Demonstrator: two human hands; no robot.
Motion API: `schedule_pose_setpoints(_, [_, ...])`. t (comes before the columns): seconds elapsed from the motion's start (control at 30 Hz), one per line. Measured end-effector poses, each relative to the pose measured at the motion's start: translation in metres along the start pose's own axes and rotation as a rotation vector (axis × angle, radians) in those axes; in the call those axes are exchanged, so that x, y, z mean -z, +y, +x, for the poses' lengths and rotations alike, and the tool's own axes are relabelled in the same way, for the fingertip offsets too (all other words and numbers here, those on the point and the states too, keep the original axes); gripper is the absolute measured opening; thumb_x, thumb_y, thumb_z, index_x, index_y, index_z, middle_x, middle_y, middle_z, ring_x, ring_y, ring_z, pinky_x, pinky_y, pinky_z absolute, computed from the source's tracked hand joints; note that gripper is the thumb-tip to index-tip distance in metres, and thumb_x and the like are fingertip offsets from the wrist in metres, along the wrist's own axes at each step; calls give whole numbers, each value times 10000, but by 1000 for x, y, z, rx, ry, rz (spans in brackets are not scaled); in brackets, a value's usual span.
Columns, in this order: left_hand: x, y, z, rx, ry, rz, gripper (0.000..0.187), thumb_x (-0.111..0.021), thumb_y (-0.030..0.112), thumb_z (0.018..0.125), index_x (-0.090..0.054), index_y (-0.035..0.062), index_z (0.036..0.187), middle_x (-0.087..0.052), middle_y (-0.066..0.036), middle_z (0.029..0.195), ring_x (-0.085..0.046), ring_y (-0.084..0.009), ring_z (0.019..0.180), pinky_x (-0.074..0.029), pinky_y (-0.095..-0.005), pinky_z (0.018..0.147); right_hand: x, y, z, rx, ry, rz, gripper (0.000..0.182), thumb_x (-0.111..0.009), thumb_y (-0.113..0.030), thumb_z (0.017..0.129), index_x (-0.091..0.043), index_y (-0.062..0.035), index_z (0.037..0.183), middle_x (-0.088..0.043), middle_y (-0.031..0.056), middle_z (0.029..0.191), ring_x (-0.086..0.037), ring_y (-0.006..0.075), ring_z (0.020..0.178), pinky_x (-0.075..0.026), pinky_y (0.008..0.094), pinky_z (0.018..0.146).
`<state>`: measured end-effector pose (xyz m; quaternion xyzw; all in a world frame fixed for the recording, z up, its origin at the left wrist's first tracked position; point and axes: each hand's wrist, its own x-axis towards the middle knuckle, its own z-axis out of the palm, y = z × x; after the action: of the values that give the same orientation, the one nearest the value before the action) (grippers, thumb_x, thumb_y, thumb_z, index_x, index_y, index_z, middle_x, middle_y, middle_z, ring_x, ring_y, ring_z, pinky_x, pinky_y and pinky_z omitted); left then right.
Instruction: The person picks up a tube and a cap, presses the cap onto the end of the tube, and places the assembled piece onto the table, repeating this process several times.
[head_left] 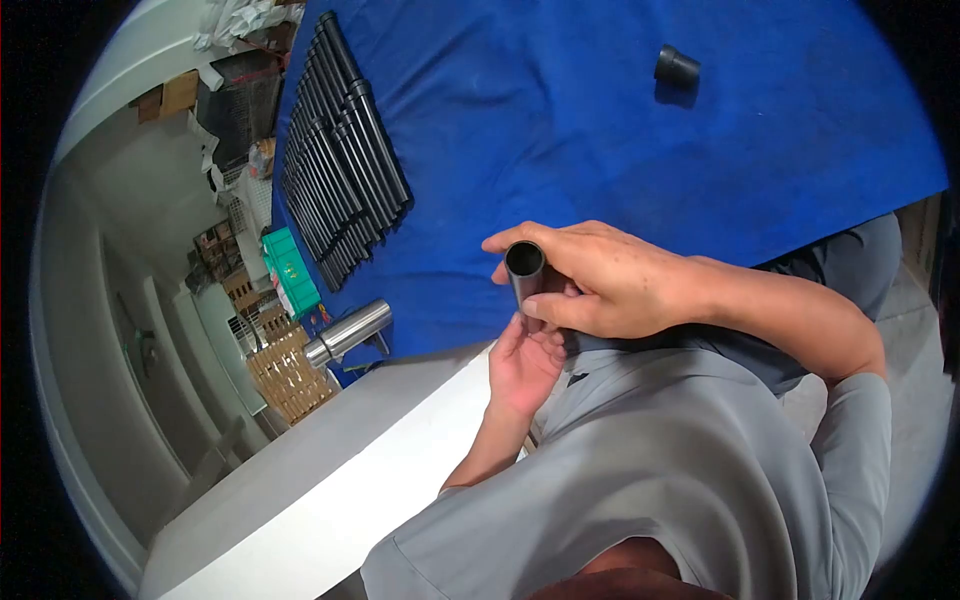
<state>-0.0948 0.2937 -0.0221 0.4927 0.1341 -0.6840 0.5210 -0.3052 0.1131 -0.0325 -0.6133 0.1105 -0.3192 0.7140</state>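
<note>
A dark hollow tube [525,272] is held over the near edge of the blue cloth, its open round end facing the camera. My right hand [610,285] is closed around its upper part, with the thumb on the near side and the index finger stretched behind the rim. Lower down, my left hand [527,365] has its fingers around the tube's lower part, which is mostly hidden by the hands.
Many black tubes [345,150] lie in a pile at the left of the blue cloth [520,120]. A short black fitting [677,68] lies at the upper right. A steel cylinder [350,332] and a green bin [290,272] are near the left edge.
</note>
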Motion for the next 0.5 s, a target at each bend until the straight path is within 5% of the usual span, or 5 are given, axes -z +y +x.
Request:
schedule_pose_setpoints(0.07, [3, -2, -2, 18, -33, 14, 324, -509, 320, 1048, -618, 71, 1225, -724, -115, 1087, -711, -255, 929, -587, -364, 795, 0, 0, 0, -14, -16, 25, 431, -650, -149, 929, -483, 31, 1284, -658, 219, 861, -670, 407, 840, -507, 465, 738])
schedule_pose_setpoints(0.17, [8, -5, -3, 35, -64, 45, 353, -497, 352, 1057, -607, 75, 1246, -721, -115, 1114, -707, -254, 933, -579, -360, 797, 5, -6, -1, -56, -98, -19, 491, -666, -147, 946, -480, -4, 1378, -697, 169, 1153, -707, 298, 878, -567, 390, 802])
schedule_pose_setpoints(0.4, [-5, 1, 0, -28, -73, -14, 332, -535, 293, 1017, -615, 61, 1241, -709, -121, 1160, -707, -254, 992, -586, -379, 854, 6, -13, -3, 10, -113, -21, 421, -728, -204, 926, -581, -33, 1282, -710, 144, 1093, -714, 282, 958, -565, 349, 771])
schedule_pose_setpoints(0.5, [-17, 7, 1, -233, -10, 59, 321, -544, 258, 1007, -614, 56, 1246, -677, -115, 1251, -684, -251, 1067, -563, -396, 912, 0, -5, -3, 91, -37, 42, 389, -726, -175, 922, -600, -31, 1261, -714, 136, 1106, -706, 271, 990, -558, 337, 790])
